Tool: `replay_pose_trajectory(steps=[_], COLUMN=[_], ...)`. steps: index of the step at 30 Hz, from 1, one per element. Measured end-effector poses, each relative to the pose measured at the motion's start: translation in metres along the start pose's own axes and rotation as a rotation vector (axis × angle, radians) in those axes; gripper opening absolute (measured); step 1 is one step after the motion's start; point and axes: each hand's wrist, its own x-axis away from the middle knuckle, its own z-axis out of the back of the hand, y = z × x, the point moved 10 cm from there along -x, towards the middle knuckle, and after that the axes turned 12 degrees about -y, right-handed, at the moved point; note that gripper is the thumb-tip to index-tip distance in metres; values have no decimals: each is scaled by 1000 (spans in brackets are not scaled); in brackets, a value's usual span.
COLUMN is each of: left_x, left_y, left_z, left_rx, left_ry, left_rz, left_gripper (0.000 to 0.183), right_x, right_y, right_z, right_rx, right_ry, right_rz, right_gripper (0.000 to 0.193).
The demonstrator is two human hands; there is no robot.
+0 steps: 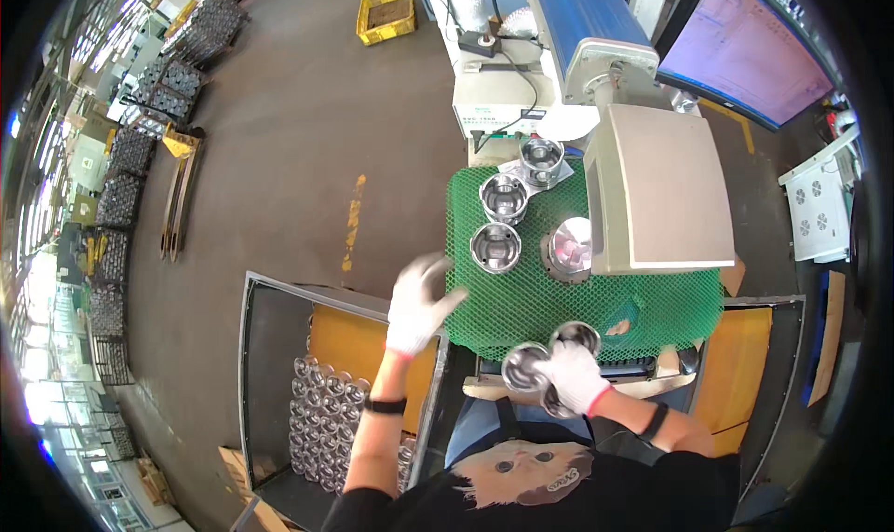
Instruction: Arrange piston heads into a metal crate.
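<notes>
"Green mat point(507, 313) lies beneath that machine head point(666, 187). What's being held?"

"Right hand point(573, 375) grips pistons point(523, 368) at the mat's near edge; left hand point(416, 306), spread, is by its left edge."

The pistons point(504, 199) are bare metal, smooth and glossy, with bright reflections. The mesh mat point(507, 318) appears to be plastic, with a rough, open-textured surface. The left glove point(413, 310) and right glove point(578, 380) are matt cloth. The box-shaped machine cover point(669, 192) has a smooth, matt finish; the blue machine column point(587, 10) is smooth, with a slight sheen. The T-shirt point(652, 481) is matt cloth.
</notes>
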Motion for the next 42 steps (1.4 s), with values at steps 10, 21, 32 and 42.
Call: replay_pose_trajectory(steps=[10, 21, 32, 42], left_x=[-155, -58, 420, 664], left_y=[15, -1, -14, -72], left_z=[-120, -79, 30, 43], left_rx=[-804, -676, -215, -273], left_ry=[-419, -150, 274, 398], left_rz=[-191, -133, 748, 1284], left_gripper=[43, 15, 28, 24], right_x=[150, 127, 37, -134], right_y=[87, 66, -131, -400], right_z=[-63, -54, 13, -86], right_rx=[20, 75, 278, 310], right_ry=[0, -46, -140, -492], right_rz=[-378, -324, 163, 733], right_gripper=[19, 41, 39, 31])
